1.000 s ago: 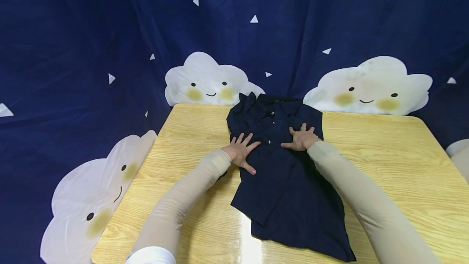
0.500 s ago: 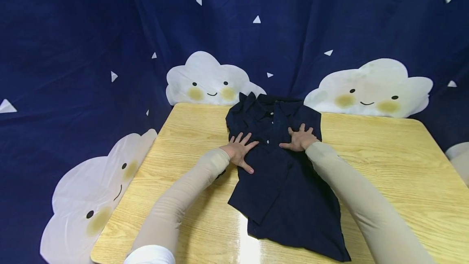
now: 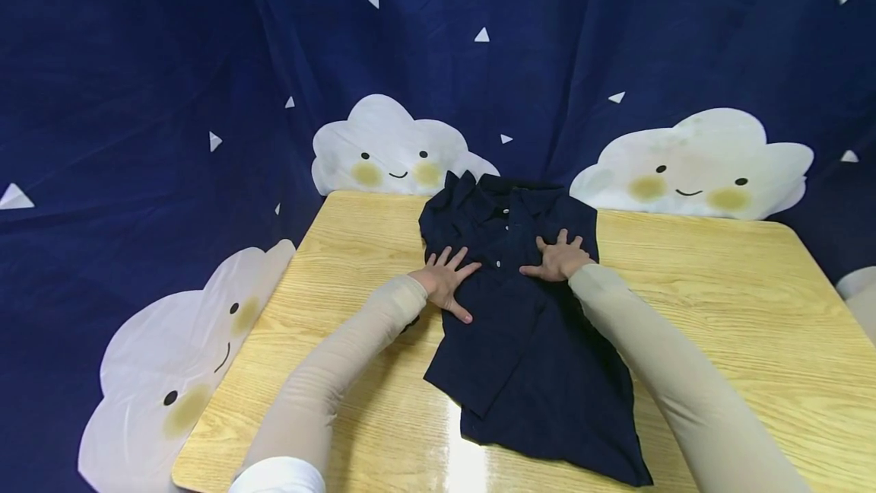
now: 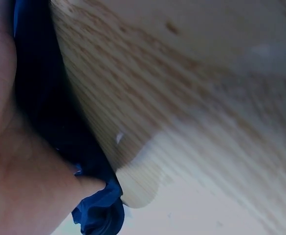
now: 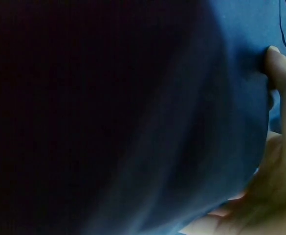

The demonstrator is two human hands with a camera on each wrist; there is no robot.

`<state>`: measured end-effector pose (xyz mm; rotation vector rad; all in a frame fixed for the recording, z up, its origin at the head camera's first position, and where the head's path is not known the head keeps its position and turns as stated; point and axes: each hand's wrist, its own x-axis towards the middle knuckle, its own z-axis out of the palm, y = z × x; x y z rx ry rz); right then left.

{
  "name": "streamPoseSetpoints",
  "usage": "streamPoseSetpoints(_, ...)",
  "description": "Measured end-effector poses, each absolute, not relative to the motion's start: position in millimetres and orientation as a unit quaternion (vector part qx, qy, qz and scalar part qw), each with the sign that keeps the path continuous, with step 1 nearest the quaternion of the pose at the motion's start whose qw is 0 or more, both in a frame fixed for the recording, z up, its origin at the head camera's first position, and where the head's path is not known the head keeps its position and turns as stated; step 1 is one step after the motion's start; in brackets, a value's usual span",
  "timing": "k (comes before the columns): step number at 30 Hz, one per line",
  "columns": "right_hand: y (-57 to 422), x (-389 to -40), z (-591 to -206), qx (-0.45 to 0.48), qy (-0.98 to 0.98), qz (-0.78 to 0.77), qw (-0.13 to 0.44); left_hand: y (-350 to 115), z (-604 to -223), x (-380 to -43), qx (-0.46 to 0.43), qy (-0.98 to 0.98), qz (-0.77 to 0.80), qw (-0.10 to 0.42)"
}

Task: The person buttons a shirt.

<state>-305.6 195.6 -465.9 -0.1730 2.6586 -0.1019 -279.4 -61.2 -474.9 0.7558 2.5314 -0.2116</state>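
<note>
A dark navy shirt (image 3: 547,386) with a collar and small white buttons lies on the wooden table, its collar toward the far edge. One flap, apparently a sleeve (image 3: 479,364), lies slanted down over its lower left part. My left hand (image 3: 446,281) rests on the shirt's left side, fingers spread. On the right chest rests my right hand (image 3: 560,259), fingers also spread flat. In the left wrist view the left hand (image 4: 30,181) is beside the shirt's edge and the bare wood. Dark cloth fills most of the right wrist view, with the right hand (image 5: 275,161) at its side.
The light wooden table (image 3: 718,310) extends to both sides of the shirt. Behind it hangs a dark blue curtain (image 3: 438,36) with white triangles. Smiling white clouds (image 3: 397,147) line the table's back and left edges. A small dark bit (image 3: 411,323) shows beside the left forearm.
Both hands stay spread on the shirt. The shirt and hands have shifted very slightly to the left in the head view, while the backdrop has shifted slightly right.
</note>
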Motion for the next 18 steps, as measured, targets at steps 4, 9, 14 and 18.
streamPoseSetpoints(4,194.0,-305.0,-465.6,-0.062,0.970,-0.040,0.232,-62.1,-474.2,-279.1,0.278,0.927,-0.077,0.241)
streamPoseSetpoints(9,193.3,-306.8,-467.3,-0.065,0.971,-0.045,0.227,-63.8,-473.5,-278.3,0.275,0.928,-0.078,0.241)
streamPoseSetpoints(14,195.4,-309.9,-469.3,-0.071,0.971,-0.047,0.223,-63.5,-471.1,-276.8,0.274,0.928,-0.073,0.243)
streamPoseSetpoints(18,199.6,-309.6,-470.6,-0.083,0.971,-0.061,0.215,-61.2,-467.2,-275.5,0.269,0.929,-0.069,0.245)
